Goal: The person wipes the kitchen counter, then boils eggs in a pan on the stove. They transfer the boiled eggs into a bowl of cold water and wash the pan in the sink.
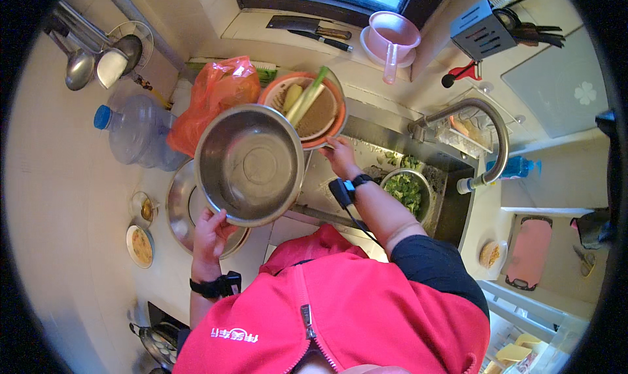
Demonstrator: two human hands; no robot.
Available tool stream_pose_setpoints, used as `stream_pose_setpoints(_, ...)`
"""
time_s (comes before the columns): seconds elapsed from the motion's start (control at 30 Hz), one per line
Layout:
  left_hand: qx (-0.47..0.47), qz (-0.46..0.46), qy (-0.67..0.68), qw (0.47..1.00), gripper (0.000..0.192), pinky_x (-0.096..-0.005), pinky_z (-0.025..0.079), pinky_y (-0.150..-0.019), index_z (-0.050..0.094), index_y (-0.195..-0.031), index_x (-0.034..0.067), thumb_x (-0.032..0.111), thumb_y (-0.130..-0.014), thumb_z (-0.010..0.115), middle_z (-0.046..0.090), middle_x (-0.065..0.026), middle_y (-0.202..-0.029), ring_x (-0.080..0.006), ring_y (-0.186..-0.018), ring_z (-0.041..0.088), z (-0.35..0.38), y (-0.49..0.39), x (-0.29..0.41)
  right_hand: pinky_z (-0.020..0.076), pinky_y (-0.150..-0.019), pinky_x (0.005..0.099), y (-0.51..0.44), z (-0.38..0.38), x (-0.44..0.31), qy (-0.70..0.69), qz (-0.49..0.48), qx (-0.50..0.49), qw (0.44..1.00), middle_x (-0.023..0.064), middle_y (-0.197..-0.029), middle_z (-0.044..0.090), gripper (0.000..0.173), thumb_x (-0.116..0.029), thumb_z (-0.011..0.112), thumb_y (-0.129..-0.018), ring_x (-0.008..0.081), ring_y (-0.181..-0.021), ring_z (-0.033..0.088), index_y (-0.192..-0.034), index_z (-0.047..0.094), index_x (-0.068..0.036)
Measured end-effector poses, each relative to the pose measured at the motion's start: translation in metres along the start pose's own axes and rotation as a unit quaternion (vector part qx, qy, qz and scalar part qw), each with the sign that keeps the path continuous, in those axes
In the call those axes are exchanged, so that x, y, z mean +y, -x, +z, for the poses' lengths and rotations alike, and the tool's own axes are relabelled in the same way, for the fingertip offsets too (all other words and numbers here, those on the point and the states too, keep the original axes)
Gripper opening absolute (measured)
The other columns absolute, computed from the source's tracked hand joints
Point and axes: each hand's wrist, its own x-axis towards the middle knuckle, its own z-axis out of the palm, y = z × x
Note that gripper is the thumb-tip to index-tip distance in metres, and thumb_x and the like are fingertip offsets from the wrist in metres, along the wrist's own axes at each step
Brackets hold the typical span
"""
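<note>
My left hand grips the near rim of a stainless steel basin, which looks bare inside. With my right hand I hold the near edge of an orange basin at the back; in it lies a lighter colander with a green onion stalk and a yellowish piece that looks like ginger. The steel basin overlaps the orange one in view. Under it, partly hidden, stands another round metal vessel. A metal bowl of broccoli florets sits in the sink.
A red plastic bag and a large water bottle stand at the left. A cleaver and a knife lie on the sill beside a pink dipper. The faucet arches over the sink's right end.
</note>
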Motion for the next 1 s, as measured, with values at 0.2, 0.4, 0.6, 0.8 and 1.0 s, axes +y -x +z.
stream_pose_setpoints(0.2,-0.026,-0.042,-0.095,0.994,0.024,-0.03,0.059,-0.066,0.051,-0.112,0.002,0.004,-0.088,0.054,0.063,-0.011,-0.103,-0.02,-0.082,0.066,0.005,0.01,-0.023,0.0503,-0.077,0.0313,0.028,-0.011,-0.003,0.103,0.089,-0.074,0.988,0.0053,-0.103,0.061,0.028,-0.031,0.051,-0.095,0.0176,-0.091,0.06,-0.111,0.054,-0.008)
stream_pose_setpoints(0.4,-0.18,-0.122,-0.213,0.952,0.026,-0.0305,0.057,-0.067,0.052,-0.107,0.0,0.013,-0.086,0.061,0.061,-0.0095,-0.098,-0.0192,-0.084,0.064,0.073,-0.031,-0.067,0.0499,-0.087,0.0405,0.195,-0.105,-0.05,-0.038,0.113,-0.112,0.987,0.0109,-0.116,0.059,0.052,-0.049,0.037,-0.096,0.0233,-0.105,0.058,-0.124,0.049,-0.007)
stream_pose_setpoints(0.6,-0.383,-0.181,-0.333,0.842,0.029,-0.0332,0.057,-0.071,0.052,-0.11,0.0,0.016,-0.087,0.061,0.058,-0.0096,-0.103,-0.0187,-0.091,0.061,0.173,-0.05,-0.14,0.0575,-0.073,0.0384,0.294,-0.168,-0.057,0.074,-0.006,0.171,0.983,0.0119,-0.099,0.062,0.027,-0.017,0.052,-0.092,0.0228,-0.087,0.064,-0.11,0.052,0.002)
stream_pose_setpoints(0.8,-0.402,0.005,-0.512,0.759,0.046,-0.0337,0.054,-0.07,0.048,-0.124,0.0,0.023,-0.087,0.063,0.056,-0.0163,-0.117,-0.0212,-0.097,0.058,0.273,-0.109,-0.205,0.0589,-0.064,0.0333,0.328,-0.253,-0.06,0.058,-0.057,0.271,0.959,0.0116,-0.088,0.065,0.019,-0.012,0.053,-0.091,0.0203,-0.071,0.066,-0.103,0.056,0.003)
stream_pose_setpoints(1.0,-0.409,0.2,-0.651,0.608,0.055,-0.0396,0.041,-0.096,0.045,-0.129,0.002,0.027,-0.083,0.063,0.051,-0.0213,-0.127,-0.0339,-0.116,0.051,0.408,-0.191,-0.272,0.0592,-0.059,0.0321,0.344,-0.305,-0.087,0.048,-0.051,0.281,0.957,0.016,-0.088,0.064,0.024,-0.012,0.052,-0.091,0.0228,-0.071,0.066,-0.101,0.055,0.01)
